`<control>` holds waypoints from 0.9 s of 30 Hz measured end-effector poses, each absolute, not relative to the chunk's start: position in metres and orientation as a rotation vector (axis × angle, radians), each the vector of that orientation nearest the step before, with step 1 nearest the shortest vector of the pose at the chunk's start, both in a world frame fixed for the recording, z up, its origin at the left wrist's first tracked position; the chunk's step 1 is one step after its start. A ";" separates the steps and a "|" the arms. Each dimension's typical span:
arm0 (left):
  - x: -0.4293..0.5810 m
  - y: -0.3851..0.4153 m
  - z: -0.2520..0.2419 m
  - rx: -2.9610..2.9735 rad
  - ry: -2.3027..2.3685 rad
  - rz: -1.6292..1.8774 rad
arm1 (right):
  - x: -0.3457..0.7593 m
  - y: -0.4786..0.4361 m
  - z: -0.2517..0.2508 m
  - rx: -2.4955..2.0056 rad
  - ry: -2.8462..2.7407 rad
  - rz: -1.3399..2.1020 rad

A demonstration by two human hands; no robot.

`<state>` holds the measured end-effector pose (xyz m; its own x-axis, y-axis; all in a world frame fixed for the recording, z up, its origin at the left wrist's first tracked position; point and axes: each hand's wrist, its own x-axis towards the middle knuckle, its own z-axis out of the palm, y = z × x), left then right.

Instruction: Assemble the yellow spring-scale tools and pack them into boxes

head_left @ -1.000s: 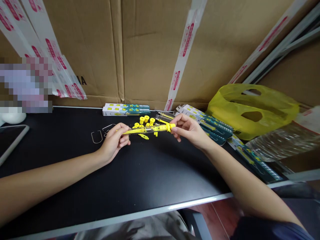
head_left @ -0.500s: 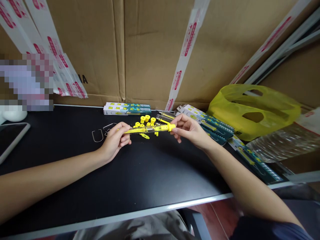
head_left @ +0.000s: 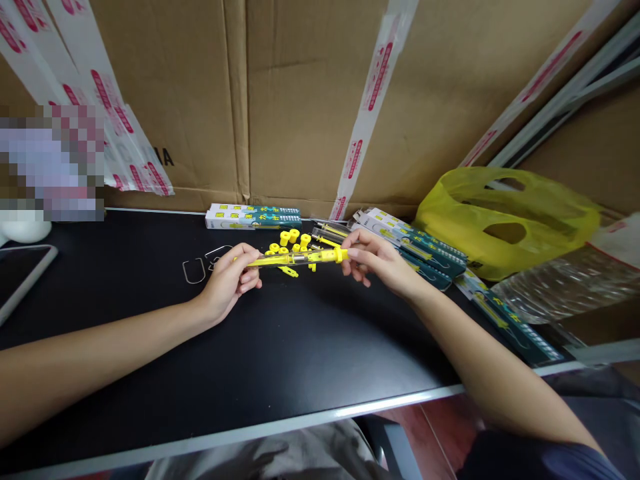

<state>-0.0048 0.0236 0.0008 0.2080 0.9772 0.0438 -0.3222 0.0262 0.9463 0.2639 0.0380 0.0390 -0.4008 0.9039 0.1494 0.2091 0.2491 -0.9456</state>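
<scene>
Taped cardboard (head_left: 305, 133) stands behind a black table (head_left: 280, 360)

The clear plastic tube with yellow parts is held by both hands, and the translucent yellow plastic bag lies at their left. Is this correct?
The left hand and right hand do hold the clear plastic tube, but the yellow plastic bag lies to their right, not left, as the head view shows.

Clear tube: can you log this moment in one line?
left grip: on clear tube; right grip: on its yellow end; small yellow parts: on black table
</scene>
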 end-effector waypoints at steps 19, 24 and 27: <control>-0.005 0.023 0.001 1.079 0.821 1.177 | 0.262 0.037 0.035 -1.112 -1.835 1.226; -0.005 0.023 0.001 1.086 0.824 1.165 | 0.262 0.038 0.030 -1.129 -1.849 1.183; -0.005 0.023 0.002 1.082 0.827 1.168 | 0.263 0.038 0.032 -1.074 -1.793 1.257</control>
<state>-0.0048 0.0226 0.0016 0.2230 0.9743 0.0304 -0.2953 0.0378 0.9546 0.2633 0.0381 0.0317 -0.4213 0.9039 0.0747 0.2379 0.1896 -0.9526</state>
